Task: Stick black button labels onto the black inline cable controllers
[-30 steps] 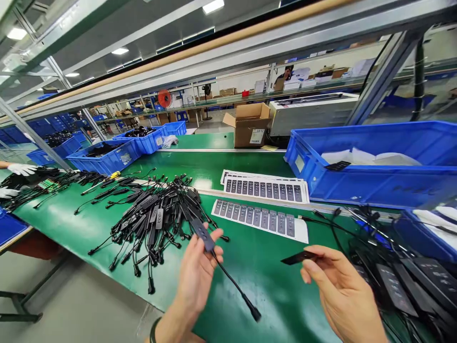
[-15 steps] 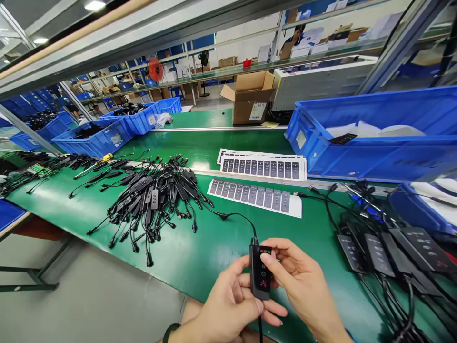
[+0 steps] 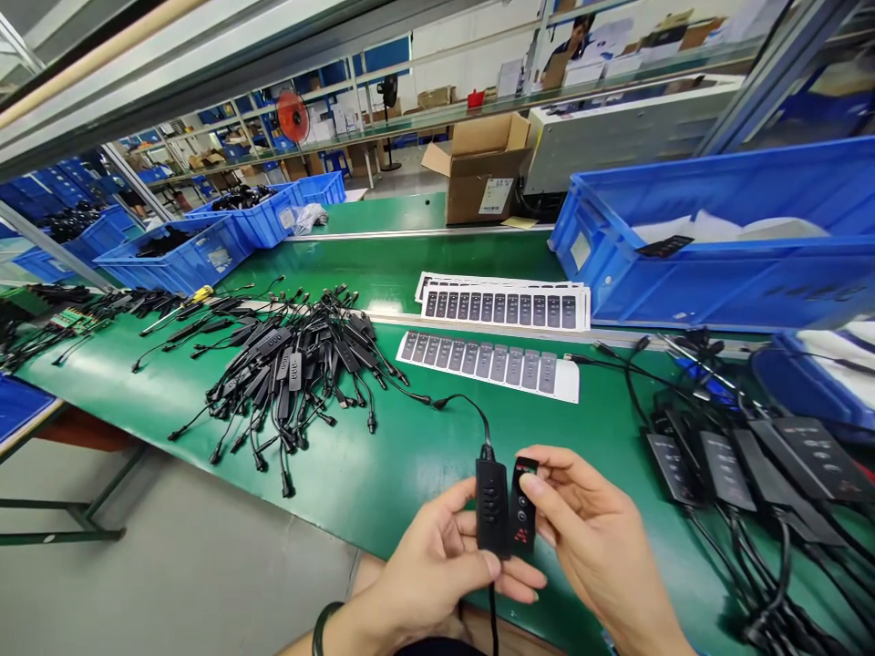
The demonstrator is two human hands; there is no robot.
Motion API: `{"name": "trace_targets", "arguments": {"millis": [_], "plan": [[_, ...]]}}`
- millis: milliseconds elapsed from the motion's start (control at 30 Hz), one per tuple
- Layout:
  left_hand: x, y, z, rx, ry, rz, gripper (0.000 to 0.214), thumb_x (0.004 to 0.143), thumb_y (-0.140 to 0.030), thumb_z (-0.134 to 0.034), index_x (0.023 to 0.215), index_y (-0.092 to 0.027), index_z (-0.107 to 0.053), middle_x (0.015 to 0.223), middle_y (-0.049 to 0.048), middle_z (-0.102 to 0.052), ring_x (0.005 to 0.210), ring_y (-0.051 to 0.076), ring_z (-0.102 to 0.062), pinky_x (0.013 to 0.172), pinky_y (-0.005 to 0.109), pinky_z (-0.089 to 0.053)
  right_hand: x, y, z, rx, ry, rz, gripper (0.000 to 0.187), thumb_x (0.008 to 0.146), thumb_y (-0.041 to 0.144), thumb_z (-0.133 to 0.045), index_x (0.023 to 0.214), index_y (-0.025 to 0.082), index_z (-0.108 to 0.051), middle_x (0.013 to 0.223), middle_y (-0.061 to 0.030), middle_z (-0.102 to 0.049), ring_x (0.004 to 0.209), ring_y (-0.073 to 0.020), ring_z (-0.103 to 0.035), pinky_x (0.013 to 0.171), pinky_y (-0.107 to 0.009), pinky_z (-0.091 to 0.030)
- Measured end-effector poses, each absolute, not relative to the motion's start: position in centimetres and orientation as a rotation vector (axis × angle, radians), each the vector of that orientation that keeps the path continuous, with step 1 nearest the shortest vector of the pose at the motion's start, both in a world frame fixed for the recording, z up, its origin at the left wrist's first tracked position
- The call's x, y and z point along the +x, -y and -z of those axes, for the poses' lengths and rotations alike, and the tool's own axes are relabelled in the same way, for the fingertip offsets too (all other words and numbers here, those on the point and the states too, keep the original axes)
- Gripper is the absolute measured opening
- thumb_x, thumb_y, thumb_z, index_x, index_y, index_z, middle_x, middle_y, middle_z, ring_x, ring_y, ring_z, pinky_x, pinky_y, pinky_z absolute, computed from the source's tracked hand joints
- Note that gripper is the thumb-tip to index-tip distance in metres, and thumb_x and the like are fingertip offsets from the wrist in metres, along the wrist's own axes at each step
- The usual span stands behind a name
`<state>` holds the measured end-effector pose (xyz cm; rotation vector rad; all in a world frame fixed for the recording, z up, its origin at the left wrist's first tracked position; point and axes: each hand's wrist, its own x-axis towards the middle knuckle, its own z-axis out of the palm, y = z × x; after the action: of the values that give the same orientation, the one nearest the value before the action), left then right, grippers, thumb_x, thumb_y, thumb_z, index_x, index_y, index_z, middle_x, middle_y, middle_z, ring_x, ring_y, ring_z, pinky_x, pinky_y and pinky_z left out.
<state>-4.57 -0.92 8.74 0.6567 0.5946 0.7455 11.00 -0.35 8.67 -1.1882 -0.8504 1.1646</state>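
My left hand (image 3: 437, 560) is closed around a small black cable controller (image 3: 490, 515), gripping its lower end under the thumb. Raised buttons show on its face, and a cord leaves each end. Between thumb and fingers, my right hand (image 3: 598, 538) pinches a black label sticker (image 3: 523, 519) with printed icons and red marks. The sticker is upright just right of the controller; whether their edges touch I cannot tell. Beyond both hands lies a label sheet (image 3: 564, 383) with a row of grey labels, and behind it a stack of similar sheets (image 3: 581, 310).
A heap of black controllers (image 3: 293, 369) with cables spreads over the green bench (image 3: 383, 483) at left. More labelled controllers (image 3: 725, 478) lie at right. Blue bins (image 3: 684, 287) and a cardboard box (image 3: 471, 187) stand behind. A person (image 3: 571, 50) is in the background.
My right hand has shifted the label sticker from over the controller's face to its right side, uncovering the raised buttons. My left hand still grips the controller. The camera view has shifted slightly.
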Motion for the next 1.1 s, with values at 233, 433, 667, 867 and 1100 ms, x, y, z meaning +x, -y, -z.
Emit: {"name": "trace_targets", "arguments": {"millis": [233, 433, 667, 867, 1100], "plan": [[-4.83, 1.3, -9.11, 0.628, -0.567, -0.72, 0.055, 0.075, -0.02, -0.077, 0.127, -0.021, -0.059, 0.099, 0.0097, -0.07, 0.084, 0.021, -0.073, 0.074, 0.027, -0.058, 10.45, 0.91, -9.17, -1.311, 0.987, -1.166, 0.026, 0.077, 0.044, -0.073, 0.09, 0.021, -0.07, 0.066, 0.0003, -0.056, 0.053, -0.0127, -0.057, 0.041, -0.019, -0.048], [-4.74, 1.4, -8.92, 0.597, -0.573, -0.724, 0.056, 0.075, -0.019, -0.077, 0.127, -0.02, -0.058, 0.093, 0.0084, -0.07, 0.084, 0.021, -0.073, 0.075, 0.027, -0.057, 10.3, 0.95, -9.17, -1.323, 1.07, -1.118, 0.025, 0.076, 0.042, -0.073, 0.088, 0.02, -0.071, 0.062, 0.0008, -0.058, 0.052, -0.0132, -0.058, 0.042, -0.019, -0.048], [-4.84, 1.35, -9.6, 0.592, -0.612, -0.683, 0.057, 0.076, -0.021, -0.077, 0.129, -0.017, -0.055, 0.092, 0.01, -0.071, 0.079, 0.019, -0.073, 0.073, 0.027, -0.055, 10.53, 1.2, -8.67, -1.348, 1.082, -1.152, 0.024, 0.077, 0.041, -0.073, 0.09, 0.021, -0.071, 0.063, 0.0008, -0.056, 0.053, -0.0133, -0.058, 0.044, -0.02, -0.05], [-4.85, 1.38, -9.45, 0.612, -0.625, -0.678, 0.061, 0.076, -0.024, -0.078, 0.131, -0.018, -0.053, 0.091, 0.0101, -0.071, 0.082, 0.021, -0.073, 0.074, 0.029, -0.055, 10.42, 1.17, -8.61, -1.361, 1.072, -1.159, 0.026, 0.077, 0.043, -0.072, 0.09, 0.021, -0.071, 0.065, 0.0005, -0.056, 0.054, -0.0139, -0.058, 0.046, -0.021, -0.051], [-4.84, 1.54, -9.73, 0.624, -0.638, -0.664, 0.061, 0.075, -0.029, -0.079, 0.129, -0.017, -0.052, 0.09, 0.0098, -0.071, 0.081, 0.02, -0.073, 0.074, 0.028, -0.055, 10.38, 1.32, -8.49, -1.347, 1.129, -1.098, 0.02, 0.08, 0.039, -0.07, 0.091, 0.022, -0.071, 0.065, 0.0014, -0.055, 0.054, -0.013, -0.056, 0.048, -0.021, -0.05]]}}
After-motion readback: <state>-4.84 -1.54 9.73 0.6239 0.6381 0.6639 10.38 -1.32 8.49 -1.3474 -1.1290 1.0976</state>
